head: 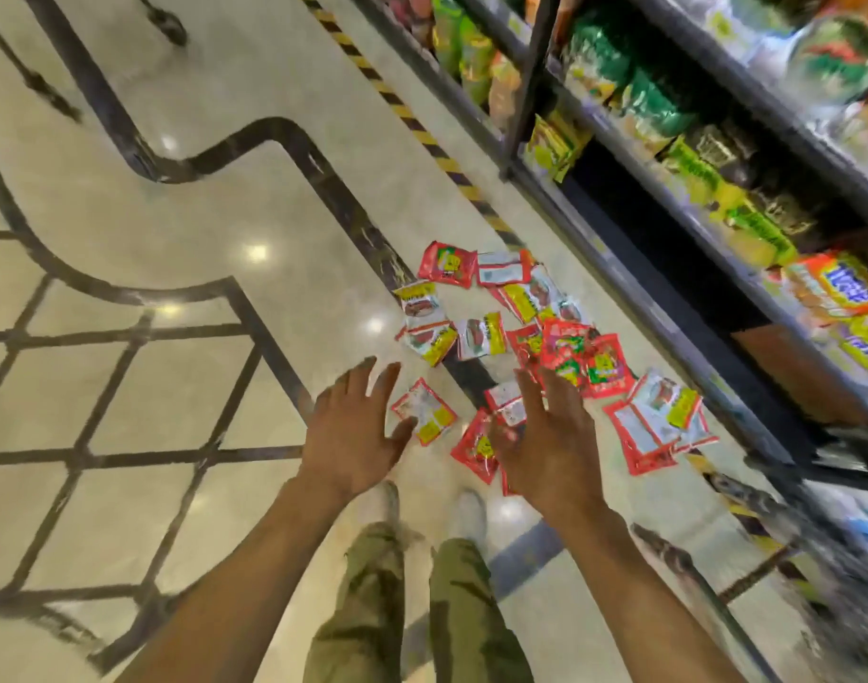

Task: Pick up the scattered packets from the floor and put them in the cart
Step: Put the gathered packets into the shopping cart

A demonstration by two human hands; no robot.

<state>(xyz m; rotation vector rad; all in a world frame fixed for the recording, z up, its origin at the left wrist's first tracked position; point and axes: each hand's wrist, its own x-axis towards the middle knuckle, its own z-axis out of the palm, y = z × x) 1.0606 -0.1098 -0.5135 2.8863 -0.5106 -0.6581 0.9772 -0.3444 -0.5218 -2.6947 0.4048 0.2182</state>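
Observation:
Several red, white and yellow packets point(530, 337) lie scattered on the glossy floor in front of my feet, close to the shelf base. One packet point(424, 411) lies between my two hands. My left hand point(353, 436) reaches down above the near left edge of the pile, fingers spread and holding nothing. My right hand point(550, 446) hangs over the near middle of the pile, fingers straight, and hides part of a few packets. Neither hand touches a packet as far as I can see. No cart shows in the view.
A shop shelf point(668, 248) full of snack bags runs along the right, with yellow-black tape point(422, 135) on the floor beside it. The cream floor point(176, 239) with dark inlay lines stretches to the left. My legs and shoes point(387, 505) stand just behind the pile.

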